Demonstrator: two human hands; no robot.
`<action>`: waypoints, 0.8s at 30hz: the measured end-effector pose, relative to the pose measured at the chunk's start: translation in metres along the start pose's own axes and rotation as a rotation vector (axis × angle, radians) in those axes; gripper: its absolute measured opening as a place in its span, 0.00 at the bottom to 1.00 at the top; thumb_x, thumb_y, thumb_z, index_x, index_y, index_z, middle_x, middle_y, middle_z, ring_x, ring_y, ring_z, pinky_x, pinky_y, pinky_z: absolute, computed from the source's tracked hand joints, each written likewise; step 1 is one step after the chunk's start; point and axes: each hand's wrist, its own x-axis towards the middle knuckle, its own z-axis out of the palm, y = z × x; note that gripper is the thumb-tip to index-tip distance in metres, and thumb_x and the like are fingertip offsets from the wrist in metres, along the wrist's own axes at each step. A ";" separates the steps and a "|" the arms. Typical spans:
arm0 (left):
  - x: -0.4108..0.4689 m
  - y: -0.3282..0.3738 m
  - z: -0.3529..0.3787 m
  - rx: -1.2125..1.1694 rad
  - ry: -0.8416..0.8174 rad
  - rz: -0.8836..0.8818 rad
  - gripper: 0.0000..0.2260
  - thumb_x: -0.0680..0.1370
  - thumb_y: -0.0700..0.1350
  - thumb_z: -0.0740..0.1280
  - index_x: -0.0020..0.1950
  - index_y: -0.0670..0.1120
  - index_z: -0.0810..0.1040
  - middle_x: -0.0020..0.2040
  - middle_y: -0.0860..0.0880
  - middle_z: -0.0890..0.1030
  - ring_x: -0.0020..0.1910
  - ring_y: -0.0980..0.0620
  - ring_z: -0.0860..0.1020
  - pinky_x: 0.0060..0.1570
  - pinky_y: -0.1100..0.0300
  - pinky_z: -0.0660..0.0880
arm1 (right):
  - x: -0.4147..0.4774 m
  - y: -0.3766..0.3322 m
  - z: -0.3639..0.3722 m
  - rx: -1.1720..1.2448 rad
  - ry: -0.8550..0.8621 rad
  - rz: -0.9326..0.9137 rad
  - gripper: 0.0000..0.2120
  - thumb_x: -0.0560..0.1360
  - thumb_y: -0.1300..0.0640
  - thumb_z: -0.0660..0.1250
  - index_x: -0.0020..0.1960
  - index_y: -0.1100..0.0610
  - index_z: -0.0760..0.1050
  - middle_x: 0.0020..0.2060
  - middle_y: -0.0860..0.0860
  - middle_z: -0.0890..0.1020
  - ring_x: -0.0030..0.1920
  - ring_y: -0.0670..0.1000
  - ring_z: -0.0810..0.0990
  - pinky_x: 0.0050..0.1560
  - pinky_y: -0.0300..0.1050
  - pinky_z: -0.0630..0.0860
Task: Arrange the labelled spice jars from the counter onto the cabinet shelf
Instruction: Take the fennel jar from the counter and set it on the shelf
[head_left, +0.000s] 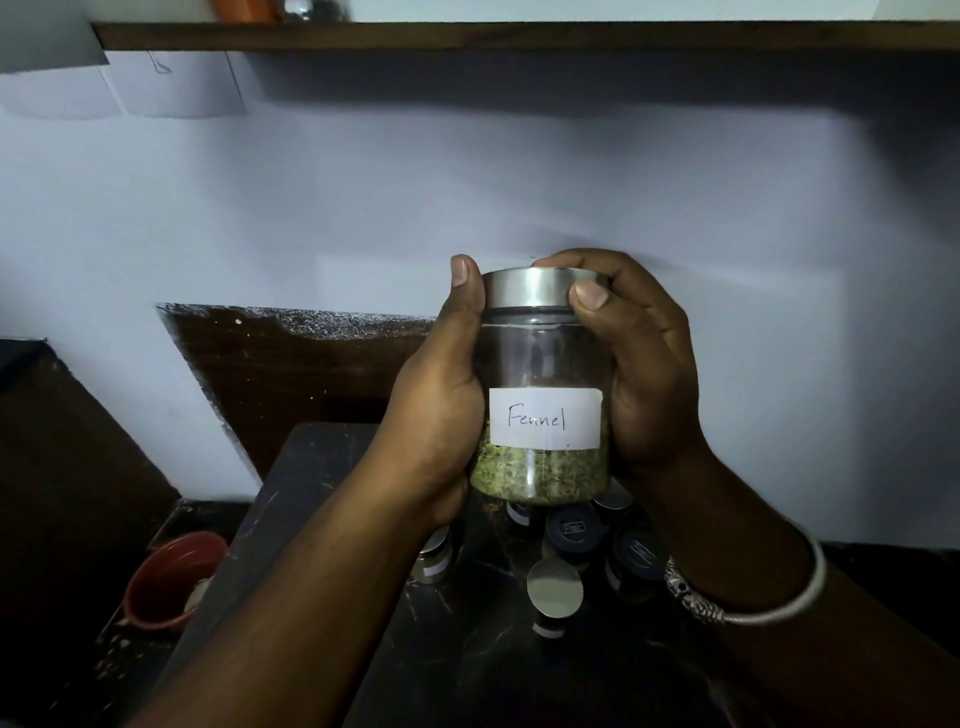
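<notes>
A clear jar (543, 384) with a steel lid and a white label reading "Fennel" is held upright in the air before the pale wall, green seeds filling its lower part. My left hand (441, 405) wraps its left side and bottom, thumb up by the lid. My right hand (639, 364) grips its right side, thumb pressed on the lid's rim. Below, on the dark counter (467, 649), stand several more jars, some with steel lids (555, 587) and some with dark lids (571, 530). The wooden shelf (519, 35) runs across the top of the view.
A red bowl (174, 582) with something white in it sits low on the left beside the counter. A dark wooden panel (291, 374) leans against the wall behind. An orange item (244, 9) and a shiny item (301, 8) rest on the shelf's left end.
</notes>
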 end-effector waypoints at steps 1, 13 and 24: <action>0.000 0.000 0.000 0.002 0.001 -0.004 0.28 0.81 0.66 0.56 0.59 0.47 0.85 0.55 0.37 0.86 0.54 0.36 0.85 0.55 0.41 0.82 | 0.000 0.000 0.000 0.002 -0.003 0.005 0.09 0.78 0.63 0.61 0.51 0.61 0.79 0.43 0.58 0.80 0.44 0.55 0.79 0.42 0.44 0.79; 0.009 0.008 -0.005 0.000 0.033 -0.005 0.33 0.75 0.70 0.61 0.63 0.45 0.83 0.56 0.35 0.85 0.54 0.34 0.85 0.54 0.42 0.81 | 0.014 -0.001 0.002 -0.017 -0.072 0.008 0.11 0.75 0.55 0.65 0.52 0.59 0.80 0.45 0.62 0.80 0.44 0.58 0.81 0.42 0.46 0.81; 0.067 0.093 -0.002 -0.004 -0.051 0.221 0.31 0.76 0.67 0.61 0.59 0.42 0.85 0.55 0.34 0.85 0.50 0.36 0.86 0.48 0.44 0.84 | 0.105 -0.066 0.032 -0.678 -0.300 -0.129 0.16 0.72 0.37 0.69 0.55 0.45 0.77 0.45 0.42 0.83 0.45 0.43 0.84 0.43 0.38 0.78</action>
